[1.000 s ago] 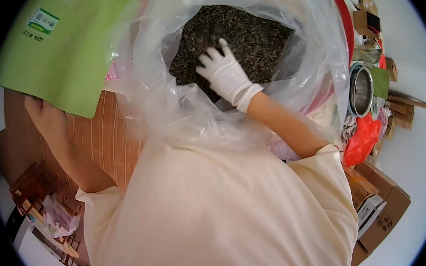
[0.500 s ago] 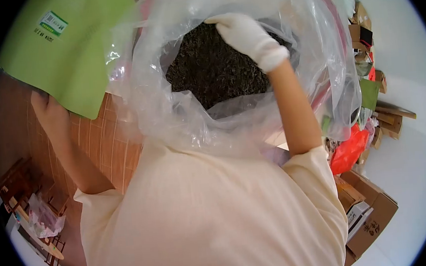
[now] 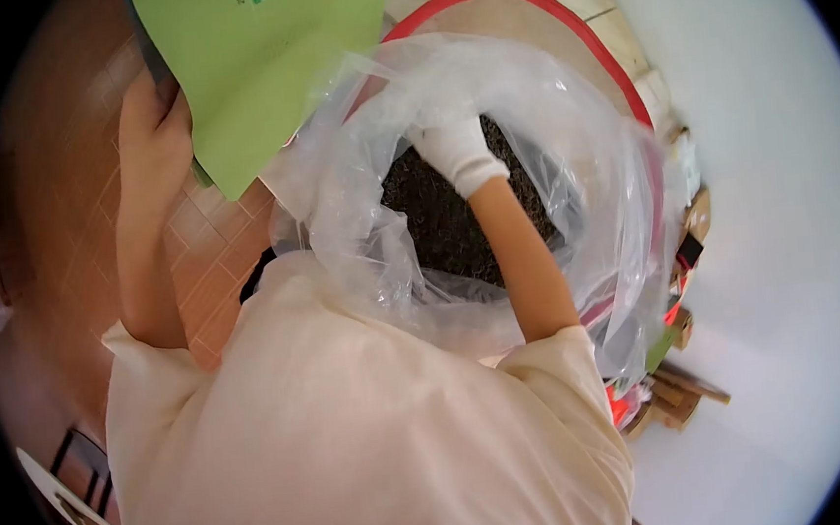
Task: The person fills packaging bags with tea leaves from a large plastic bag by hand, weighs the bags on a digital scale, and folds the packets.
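My left hand (image 3: 155, 135), bare, grips the left edge of a green bag (image 3: 262, 73) with a small label near its top; its fingers go partly behind the bag. My right hand (image 3: 452, 146), in a white glove, is at the far side of the opening of a clear plastic liner (image 3: 614, 218). Its fingers are hidden against the crumpled plastic. Below and beside the glove, dark loose leaf-like material (image 3: 447, 226) fills the liner. The liner stands inside a round container with a red rim (image 3: 558, 10).
Brown tiled floor (image 3: 205, 230) lies to the left below the green bag. Along the white wall (image 3: 763, 235) on the right are cardboard pieces (image 3: 673, 405) and a small dark box (image 3: 689, 251). A round-edged table and dark chair frame are at the lower left.
The view has turned, so the red rim shows more. My right hand has gone from over the dark material to the liner's far side. My left hand still has the green bag.
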The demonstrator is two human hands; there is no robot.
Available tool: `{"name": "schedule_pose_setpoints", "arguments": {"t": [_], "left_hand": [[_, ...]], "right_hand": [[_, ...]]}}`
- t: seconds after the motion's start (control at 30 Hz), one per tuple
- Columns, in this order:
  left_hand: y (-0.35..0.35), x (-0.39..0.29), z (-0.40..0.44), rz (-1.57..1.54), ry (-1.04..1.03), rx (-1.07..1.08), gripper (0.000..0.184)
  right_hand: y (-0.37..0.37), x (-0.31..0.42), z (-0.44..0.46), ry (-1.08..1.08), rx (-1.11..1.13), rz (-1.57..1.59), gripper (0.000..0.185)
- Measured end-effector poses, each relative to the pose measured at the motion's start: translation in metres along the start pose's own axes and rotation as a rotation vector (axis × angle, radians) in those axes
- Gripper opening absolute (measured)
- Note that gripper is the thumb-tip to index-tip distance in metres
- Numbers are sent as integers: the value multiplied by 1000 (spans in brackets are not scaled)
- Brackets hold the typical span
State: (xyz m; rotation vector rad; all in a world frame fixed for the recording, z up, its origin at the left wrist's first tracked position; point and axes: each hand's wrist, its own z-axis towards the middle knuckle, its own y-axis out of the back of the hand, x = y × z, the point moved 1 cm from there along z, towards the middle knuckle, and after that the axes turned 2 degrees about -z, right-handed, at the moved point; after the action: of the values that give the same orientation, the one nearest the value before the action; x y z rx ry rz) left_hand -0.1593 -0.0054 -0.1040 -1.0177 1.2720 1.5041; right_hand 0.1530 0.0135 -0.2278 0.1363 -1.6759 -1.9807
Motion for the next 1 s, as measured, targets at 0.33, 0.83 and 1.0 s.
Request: {"name": "schedule_pose_setpoints", "arguments": {"t": [0.33, 0.83, 1.0], "left_hand": [[10, 14, 7, 19, -32, -127, 22], [46, 49, 23, 129, 109, -233, 39], [64, 37, 20, 111, 65, -253, 43]], "right_hand": [[26, 38, -67, -191, 216, -286, 46], [141, 30, -150, -667, 30, 176, 34], [135, 17, -169, -775, -96, -11, 35]]}}
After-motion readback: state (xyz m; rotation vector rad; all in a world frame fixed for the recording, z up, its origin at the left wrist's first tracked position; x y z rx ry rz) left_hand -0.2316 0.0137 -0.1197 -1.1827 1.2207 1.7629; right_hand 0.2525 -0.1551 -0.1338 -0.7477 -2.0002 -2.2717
